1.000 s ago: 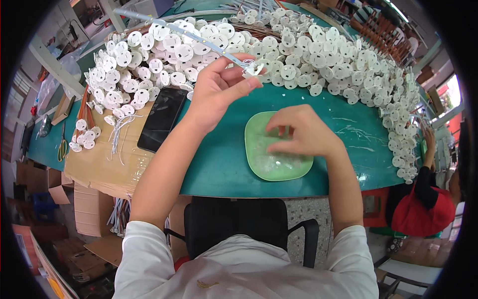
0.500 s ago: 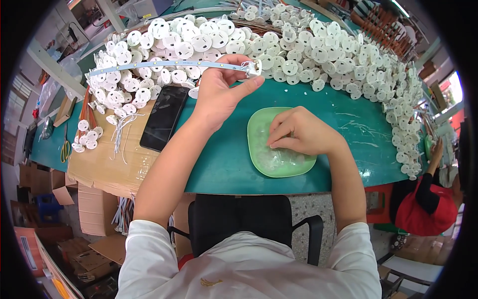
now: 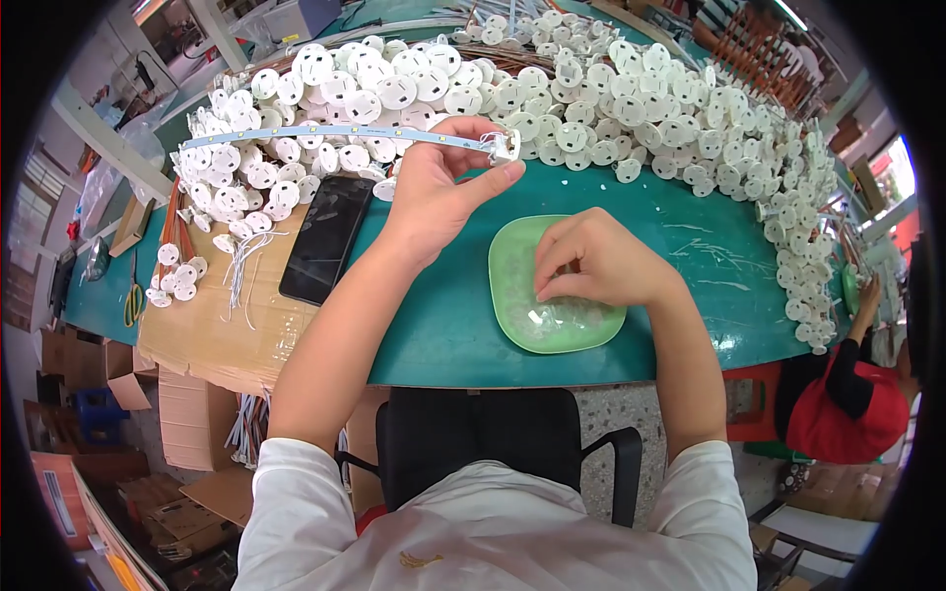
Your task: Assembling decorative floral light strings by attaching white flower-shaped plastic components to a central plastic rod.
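My left hand (image 3: 432, 197) is closed on an LED strip (image 3: 320, 131), pinching it by the end with a white round end cap (image 3: 506, 147). The pale strip stretches off to the left, in front of heaped white discs. Over a light green dish (image 3: 500, 281), my right hand (image 3: 611, 258) has its thumb and fingers pinched together down inside it. Small clear pieces (image 3: 562, 323) lie at the bottom of the dish. Whatever the right fingertips hold is too small or too hidden to make out.
Piles of strips with white round caps (image 3: 670, 128) curve around the far side of the green table (image 3: 443, 325). To the left are a black phone (image 3: 328, 241), cardboard (image 3: 212, 340), loose white wires (image 3: 239, 266) and scissors (image 3: 133, 295). A person in red (image 3: 857, 419) sits at the far right.
My left hand and the LED strip have dipped very slightly. My right fingers stay pinched in the dish, with only a small shift. The whole view has moved a little.
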A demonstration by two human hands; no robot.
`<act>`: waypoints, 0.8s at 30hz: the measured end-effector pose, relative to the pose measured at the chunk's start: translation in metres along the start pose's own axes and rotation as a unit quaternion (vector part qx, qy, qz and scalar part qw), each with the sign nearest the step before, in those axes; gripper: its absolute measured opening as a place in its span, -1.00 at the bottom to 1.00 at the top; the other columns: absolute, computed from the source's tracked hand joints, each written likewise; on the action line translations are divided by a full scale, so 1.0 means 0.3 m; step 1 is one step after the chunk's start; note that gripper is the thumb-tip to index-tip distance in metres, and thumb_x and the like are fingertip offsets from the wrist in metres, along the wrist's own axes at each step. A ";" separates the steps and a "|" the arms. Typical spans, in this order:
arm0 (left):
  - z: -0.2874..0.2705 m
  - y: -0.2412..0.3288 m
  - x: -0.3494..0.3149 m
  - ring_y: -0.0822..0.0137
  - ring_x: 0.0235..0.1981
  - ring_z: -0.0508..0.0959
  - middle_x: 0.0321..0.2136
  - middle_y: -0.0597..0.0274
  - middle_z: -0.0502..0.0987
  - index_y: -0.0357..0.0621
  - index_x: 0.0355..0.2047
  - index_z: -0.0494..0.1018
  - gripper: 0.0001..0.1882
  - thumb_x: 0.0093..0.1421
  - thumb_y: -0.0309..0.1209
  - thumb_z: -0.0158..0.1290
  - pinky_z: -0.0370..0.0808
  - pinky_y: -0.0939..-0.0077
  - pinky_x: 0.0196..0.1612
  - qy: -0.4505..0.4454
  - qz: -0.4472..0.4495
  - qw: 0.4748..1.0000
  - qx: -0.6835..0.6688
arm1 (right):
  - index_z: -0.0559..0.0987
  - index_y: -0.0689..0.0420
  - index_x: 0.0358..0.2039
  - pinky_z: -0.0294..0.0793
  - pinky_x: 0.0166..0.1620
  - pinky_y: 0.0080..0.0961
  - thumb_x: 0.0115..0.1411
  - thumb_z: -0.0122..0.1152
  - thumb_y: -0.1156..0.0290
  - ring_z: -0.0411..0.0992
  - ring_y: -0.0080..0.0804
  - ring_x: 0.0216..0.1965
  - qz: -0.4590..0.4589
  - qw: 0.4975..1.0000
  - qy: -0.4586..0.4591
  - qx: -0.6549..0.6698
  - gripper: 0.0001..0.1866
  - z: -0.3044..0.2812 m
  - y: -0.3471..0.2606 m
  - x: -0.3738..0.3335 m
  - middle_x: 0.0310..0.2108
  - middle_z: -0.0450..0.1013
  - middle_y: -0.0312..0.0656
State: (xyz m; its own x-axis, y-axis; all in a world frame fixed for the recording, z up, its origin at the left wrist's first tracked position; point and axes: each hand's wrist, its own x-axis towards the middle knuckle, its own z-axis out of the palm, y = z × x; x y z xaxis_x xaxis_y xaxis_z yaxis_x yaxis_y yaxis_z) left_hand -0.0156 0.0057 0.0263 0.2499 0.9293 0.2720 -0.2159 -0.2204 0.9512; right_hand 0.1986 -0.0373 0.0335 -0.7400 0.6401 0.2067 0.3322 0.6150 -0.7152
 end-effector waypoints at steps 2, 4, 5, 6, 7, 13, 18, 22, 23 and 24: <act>-0.006 0.001 -0.001 0.52 -0.33 0.56 -0.39 0.25 0.58 -0.17 -0.10 0.43 -0.58 0.04 -0.48 0.33 0.48 0.63 -0.25 0.002 0.001 1.000 0.006 | 0.65 0.19 -0.55 0.48 -0.40 -0.52 -0.14 0.40 0.53 0.49 -0.43 -0.57 0.079 0.997 0.005 -0.007 -0.91 -0.006 -0.032 0.010 -0.61 0.52 -0.20; -0.004 0.006 -0.003 0.52 -0.34 0.55 -0.39 0.26 0.58 -0.16 -0.09 0.43 -0.58 0.04 -0.48 0.33 0.48 0.63 -0.25 -0.006 -0.004 1.000 -0.011 | 0.66 0.18 -0.55 0.48 -0.41 -0.53 -0.15 0.41 0.53 0.49 -0.44 -0.57 0.092 0.996 0.009 -0.005 -0.91 -0.009 -0.032 0.009 -0.61 0.53 -0.21; -0.005 0.006 -0.004 0.52 -0.34 0.55 -0.39 0.26 0.58 -0.16 -0.09 0.43 -0.58 0.04 -0.48 0.33 0.48 0.63 -0.25 -0.006 -0.003 1.000 -0.011 | 0.66 0.18 -0.55 0.48 -0.42 -0.53 -0.15 0.42 0.53 0.50 -0.45 -0.57 0.105 0.994 0.013 -0.002 -0.90 -0.010 -0.032 0.009 -0.60 0.53 -0.21; -0.007 0.003 -0.006 0.52 -0.34 0.55 -0.39 0.27 0.57 -0.15 -0.09 0.44 -0.57 0.04 -0.49 0.33 0.48 0.62 -0.25 -0.011 -0.008 1.000 -0.009 | 0.66 0.18 -0.55 0.48 -0.42 -0.53 -0.15 0.42 0.53 0.50 -0.45 -0.57 0.104 0.994 0.014 -0.002 -0.90 -0.007 -0.031 0.008 -0.60 0.53 -0.21; -0.009 0.002 -0.008 0.52 -0.34 0.55 -0.39 0.29 0.57 -0.15 -0.09 0.44 -0.57 0.03 -0.49 0.33 0.48 0.62 -0.25 -0.016 -0.013 1.000 -0.006 | 0.66 0.18 -0.55 0.45 -0.44 -0.56 -0.12 0.42 0.54 0.48 -0.47 -0.57 0.102 0.995 0.021 -0.003 -0.92 -0.003 -0.027 0.008 -0.61 0.53 -0.22; -0.006 -0.007 -0.010 0.51 -0.23 0.53 -0.31 0.29 0.55 -0.15 -0.09 0.42 -0.56 0.02 -0.53 0.32 0.49 0.58 -0.17 -0.046 -0.015 0.999 0.002 | 0.66 0.22 -0.43 0.50 -0.40 -0.57 0.01 0.33 0.58 0.53 -0.51 -0.45 0.063 0.994 0.092 -0.002 -0.92 0.001 0.004 0.003 -0.49 0.57 -0.21; 0.012 0.005 -0.017 0.48 -0.18 0.52 -0.21 0.24 0.54 -0.18 -0.09 0.41 -0.58 0.04 -0.60 0.27 0.51 0.52 -0.08 -0.066 -0.018 0.997 -0.048 | 0.62 0.27 -0.30 0.56 -0.33 -0.57 0.15 0.23 0.60 0.54 -0.52 -0.34 0.081 0.962 0.220 0.143 -0.91 0.007 -0.006 0.006 -0.34 0.58 -0.19; 0.024 0.015 -0.021 0.44 -0.12 0.53 -0.07 0.11 0.54 -0.19 -0.09 0.40 -0.60 0.06 -0.63 0.24 0.51 0.48 -0.02 -0.093 -0.024 0.994 -0.058 | 0.57 0.30 -0.29 0.56 -0.28 -0.60 0.19 0.22 0.59 0.54 -0.53 -0.34 0.061 0.932 0.259 0.246 -0.92 -0.002 0.002 0.003 -0.34 0.57 -0.17; 0.025 0.015 -0.022 0.44 -0.12 0.53 -0.07 0.11 0.54 -0.19 -0.09 0.40 -0.60 0.06 -0.63 0.24 0.51 0.48 -0.02 -0.098 -0.027 0.993 -0.055 | 0.55 0.31 -0.29 0.56 -0.28 -0.60 0.18 0.23 0.59 0.54 -0.53 -0.34 0.065 0.931 0.260 0.248 -0.91 -0.005 -0.001 0.002 -0.35 0.57 -0.16; 0.024 0.011 -0.023 0.43 -0.11 0.53 -0.05 0.08 0.54 -0.19 -0.09 0.40 -0.60 0.06 -0.63 0.24 0.51 0.47 -0.01 -0.099 -0.025 0.994 -0.049 | 0.55 0.31 -0.29 0.56 -0.28 -0.60 0.18 0.23 0.59 0.54 -0.53 -0.34 0.064 0.929 0.265 0.250 -0.91 -0.007 -0.003 0.004 -0.35 0.57 -0.16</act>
State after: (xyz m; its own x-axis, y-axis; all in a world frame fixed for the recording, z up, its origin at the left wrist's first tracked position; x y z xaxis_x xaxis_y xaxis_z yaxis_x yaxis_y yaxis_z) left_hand -0.0112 -0.0035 0.0286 0.4405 0.8598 0.2581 -0.2880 -0.1370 0.9478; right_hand 0.1987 -0.0362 0.0356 -0.2773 0.9119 0.3024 -0.0138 0.3109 -0.9503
